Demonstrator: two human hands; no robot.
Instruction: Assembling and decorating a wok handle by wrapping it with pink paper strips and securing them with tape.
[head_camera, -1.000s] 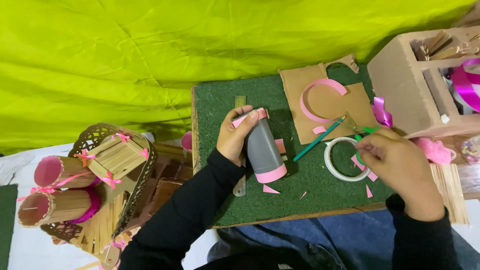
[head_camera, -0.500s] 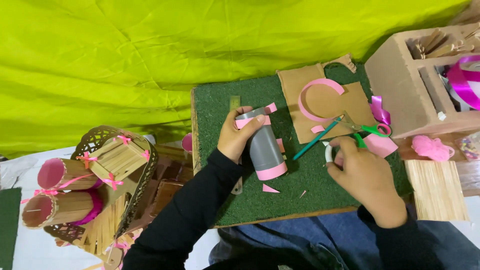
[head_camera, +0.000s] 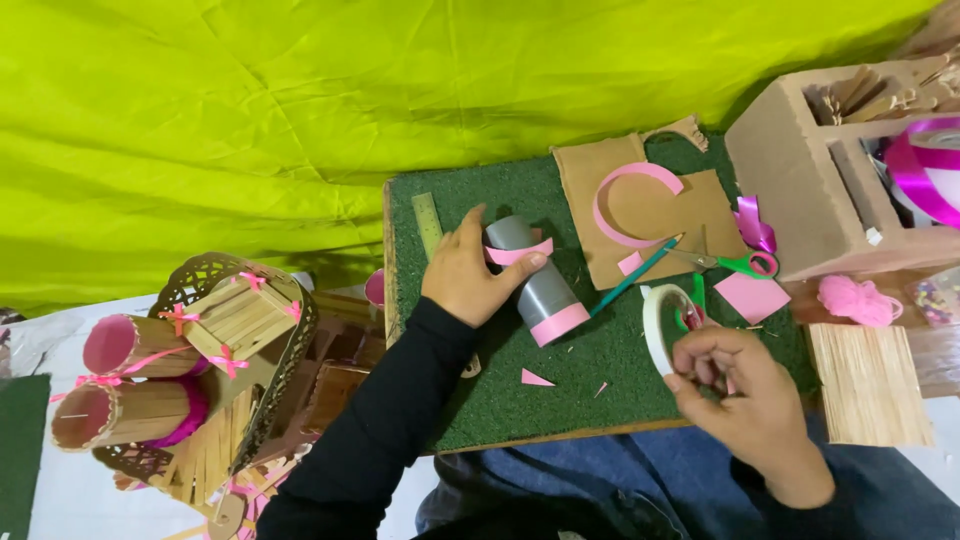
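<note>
- The grey tube (head_camera: 530, 280) with pink bands is clamped by the left hand (head_camera: 465, 275) on the green mat (head_camera: 500, 400).
- At 4 o'clock from it, a white tape roll (head_camera: 662, 325) is pinched by the right hand (head_camera: 745, 390).
- Green scissors (head_camera: 735, 263) lie at 12 o'clock from the roll.

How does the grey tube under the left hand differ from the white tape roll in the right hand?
The grey tube is long, with pink bands, lying on the green mat under the left hand. The white tape roll is a thin ring, plain, lifted on edge by the right hand. Both are round and hollow.
</note>
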